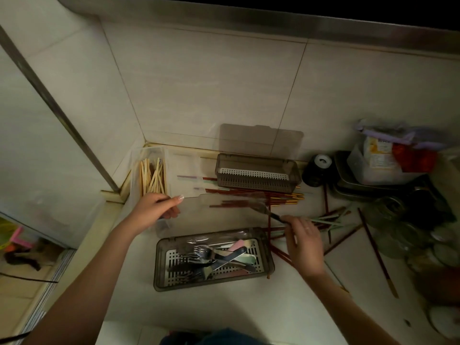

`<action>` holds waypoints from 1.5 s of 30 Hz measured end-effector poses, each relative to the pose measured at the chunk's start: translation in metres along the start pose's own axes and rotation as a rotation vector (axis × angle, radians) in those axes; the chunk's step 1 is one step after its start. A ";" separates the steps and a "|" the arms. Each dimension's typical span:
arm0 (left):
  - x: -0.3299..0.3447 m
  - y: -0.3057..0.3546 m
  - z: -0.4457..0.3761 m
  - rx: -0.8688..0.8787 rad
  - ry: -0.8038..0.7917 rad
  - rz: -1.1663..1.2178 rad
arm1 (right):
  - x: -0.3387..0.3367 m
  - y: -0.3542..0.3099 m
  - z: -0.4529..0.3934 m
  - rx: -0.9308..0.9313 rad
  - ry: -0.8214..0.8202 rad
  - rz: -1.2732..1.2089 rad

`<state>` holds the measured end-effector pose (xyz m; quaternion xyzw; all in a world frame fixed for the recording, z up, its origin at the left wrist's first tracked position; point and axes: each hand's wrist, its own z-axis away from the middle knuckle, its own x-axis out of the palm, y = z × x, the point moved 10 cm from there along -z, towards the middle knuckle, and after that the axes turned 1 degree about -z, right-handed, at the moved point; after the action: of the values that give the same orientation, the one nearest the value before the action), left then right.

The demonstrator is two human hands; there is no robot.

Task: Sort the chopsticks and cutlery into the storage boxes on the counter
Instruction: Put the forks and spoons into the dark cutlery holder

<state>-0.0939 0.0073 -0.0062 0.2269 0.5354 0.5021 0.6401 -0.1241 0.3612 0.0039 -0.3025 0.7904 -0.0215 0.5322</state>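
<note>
A smoky grey storage box [159, 265] sits near the counter's front with several forks, knives and pastel-handled pieces lying in it. My left hand [154, 207] grips the edge of its raised clear lid [224, 212]. My right hand [303, 242] pinches the dark handle of a fork [263, 209] that points left, just above the box's right end. A second grey box [256, 170] stands open by the wall, holding nothing I can see. A clear box [151, 175] at the left holds pale wooden chopsticks. Dark red chopsticks [273, 195] and pale green ones [328, 221] lie loose on the counter.
A black jar with a white cap [318, 169] stands right of the far box. Metal trays, a plastic container with packets [378, 165] and glass jars [408, 235] crowd the right side. More red chopsticks [375, 252] are scattered there. The counter's edge runs along the left.
</note>
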 end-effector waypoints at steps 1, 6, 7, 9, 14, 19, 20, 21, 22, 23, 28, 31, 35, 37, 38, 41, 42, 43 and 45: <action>0.000 0.000 0.000 0.007 -0.004 -0.010 | 0.003 -0.003 0.004 0.000 -0.001 0.024; -0.002 0.000 -0.001 0.028 -0.004 -0.002 | 0.005 0.020 0.030 0.240 0.037 0.047; -0.002 0.000 -0.001 0.031 -0.006 0.000 | 0.001 0.018 0.035 0.255 0.057 0.034; -0.001 -0.001 -0.002 0.030 -0.015 0.012 | -0.003 0.015 0.047 0.275 0.077 -0.004; -0.002 0.001 -0.005 0.041 0.001 0.011 | -0.007 0.020 0.070 0.421 0.139 -0.138; -0.002 0.004 -0.007 0.052 -0.005 0.002 | 0.016 -0.030 0.053 0.213 -0.086 -0.322; -0.002 0.005 -0.008 0.053 -0.006 0.004 | 0.026 -0.044 0.048 0.172 -0.170 -0.340; -0.002 0.005 -0.008 0.053 -0.008 0.006 | 0.037 -0.059 0.044 0.135 -0.258 -0.359; -0.002 0.005 -0.008 0.054 -0.010 0.006 | 0.048 -0.073 0.040 0.106 -0.345 -0.381; -0.002 0.005 -0.007 0.055 -0.014 0.004 | 0.059 -0.086 0.038 0.083 -0.425 -0.414; -0.001 0.008 -0.005 0.045 -0.033 -0.020 | 0.068 -0.079 0.025 0.210 -0.425 -0.499; -0.002 0.008 -0.002 0.037 -0.048 -0.029 | 0.035 -0.036 0.018 0.314 -0.116 -0.427; -0.003 0.005 0.001 -0.003 -0.068 0.004 | 0.050 0.021 0.013 0.466 -0.235 -0.235; -0.007 0.003 0.004 -0.027 -0.054 0.020 | 0.087 0.023 0.020 0.314 -0.540 -0.087; -0.008 0.003 0.005 -0.039 -0.042 0.023 | 0.101 0.024 0.026 0.230 -0.639 -0.028; -0.014 0.000 0.012 -0.074 -0.005 0.045 | 0.116 0.050 0.033 0.168 -0.733 0.171; -0.016 0.000 0.014 -0.077 0.008 0.048 | 0.113 0.061 0.031 0.196 -0.746 0.246; -0.018 -0.001 0.016 -0.077 0.021 0.048 | 0.107 0.072 0.029 0.255 -0.750 0.287; -0.020 0.000 0.019 -0.074 0.038 0.041 | 0.094 0.085 0.020 0.385 -0.701 0.236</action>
<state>-0.0755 -0.0055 0.0088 0.2045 0.5239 0.5389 0.6272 -0.1692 0.3896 -0.1131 -0.0940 0.5722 -0.0034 0.8147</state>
